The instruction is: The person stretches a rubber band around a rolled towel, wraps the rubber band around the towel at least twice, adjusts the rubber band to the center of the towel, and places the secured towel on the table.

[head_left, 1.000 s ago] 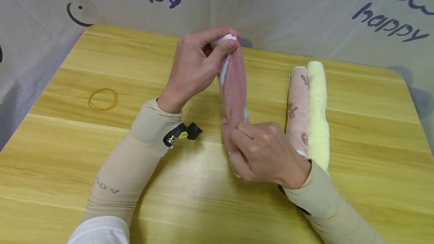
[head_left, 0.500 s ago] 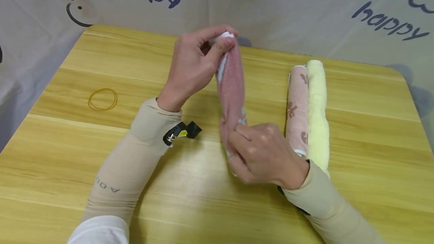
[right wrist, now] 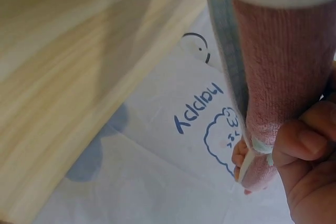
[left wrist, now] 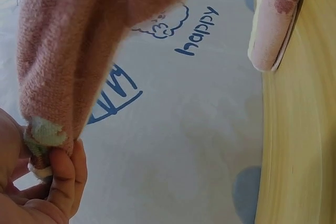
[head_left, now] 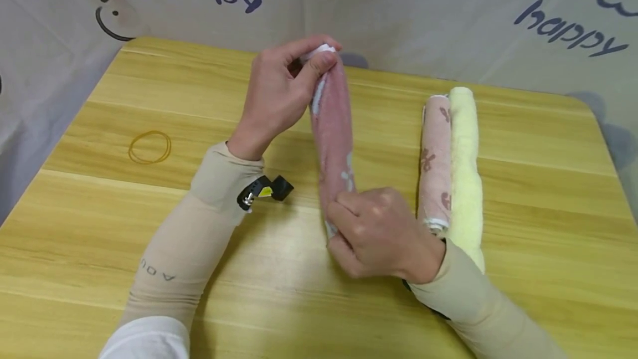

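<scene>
In the head view a dusky-pink towel (head_left: 335,126) with pale blue patches is stretched lengthwise over the table, gathered into a narrow strip. My left hand (head_left: 279,90) pinches its far end between thumb and fingers, where a white edge shows. The near part is gripped by my right hand (head_left: 374,231), its fingers curled round the cloth. From the left wrist, the towel (left wrist: 63,51) narrows in folds down to the pinching fingers (left wrist: 65,177). In the right wrist view the near end of the towel (right wrist: 286,61) looks rolled, with a white border.
Two rolled towels, one light pink with brown bows (head_left: 435,159) and one pale yellow (head_left: 464,170), lie side by side to the right. A yellow-brown rubber band (head_left: 149,147) lies at the left on the wooden table (head_left: 279,303). Behind hangs a printed white cloth (head_left: 399,10).
Both hands have shifted a little to the left with the pink towel, and the right hand sits slightly nearer the body. The towel's strip looks straighter and more stretched. Both hands kept hold.
</scene>
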The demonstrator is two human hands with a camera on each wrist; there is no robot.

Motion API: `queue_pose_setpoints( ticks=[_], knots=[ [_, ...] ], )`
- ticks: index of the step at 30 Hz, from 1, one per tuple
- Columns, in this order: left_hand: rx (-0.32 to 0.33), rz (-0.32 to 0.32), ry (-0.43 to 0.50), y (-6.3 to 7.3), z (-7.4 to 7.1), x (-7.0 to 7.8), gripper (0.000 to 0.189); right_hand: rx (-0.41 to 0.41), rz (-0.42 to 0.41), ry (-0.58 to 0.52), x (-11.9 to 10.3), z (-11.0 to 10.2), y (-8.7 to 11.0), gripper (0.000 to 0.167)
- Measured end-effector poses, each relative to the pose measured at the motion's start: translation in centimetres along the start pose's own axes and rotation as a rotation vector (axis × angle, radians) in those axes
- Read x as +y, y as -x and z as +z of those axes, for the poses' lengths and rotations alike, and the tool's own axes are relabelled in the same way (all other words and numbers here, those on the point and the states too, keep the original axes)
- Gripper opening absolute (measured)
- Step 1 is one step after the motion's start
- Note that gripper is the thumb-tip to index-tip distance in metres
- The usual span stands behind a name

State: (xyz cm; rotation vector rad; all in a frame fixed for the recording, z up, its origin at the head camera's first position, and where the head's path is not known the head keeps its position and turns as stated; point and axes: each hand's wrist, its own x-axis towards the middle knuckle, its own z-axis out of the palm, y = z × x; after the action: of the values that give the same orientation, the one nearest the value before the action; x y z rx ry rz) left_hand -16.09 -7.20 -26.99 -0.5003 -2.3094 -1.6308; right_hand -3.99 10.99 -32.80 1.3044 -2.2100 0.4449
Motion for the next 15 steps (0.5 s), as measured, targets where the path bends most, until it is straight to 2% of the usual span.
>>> queue_pose_setpoints(
  ticks=[2,5,9,15],
  knots=[
    [0.003,-0.002,0.009,0.0,0.0,0.1,0.021,0.0,0.007,-0.008,0.0,-0.1,0.0,0.007],
    [-0.027,0.052,0.021,0.2,0.3,0.3,0.021,-0.007,0.033,-0.015,0.1,-0.4,0.0,0.008],
    [-0.099,0.132,-0.004,0.6,0.9,0.4,0.021,-0.034,0.058,-0.001,0.4,-0.8,0.0,0.009],
    [-0.136,0.152,-0.018,0.8,1.5,0.2,0.022,-0.015,0.089,-0.022,1.1,-1.5,-0.2,0.009]
  ],
)
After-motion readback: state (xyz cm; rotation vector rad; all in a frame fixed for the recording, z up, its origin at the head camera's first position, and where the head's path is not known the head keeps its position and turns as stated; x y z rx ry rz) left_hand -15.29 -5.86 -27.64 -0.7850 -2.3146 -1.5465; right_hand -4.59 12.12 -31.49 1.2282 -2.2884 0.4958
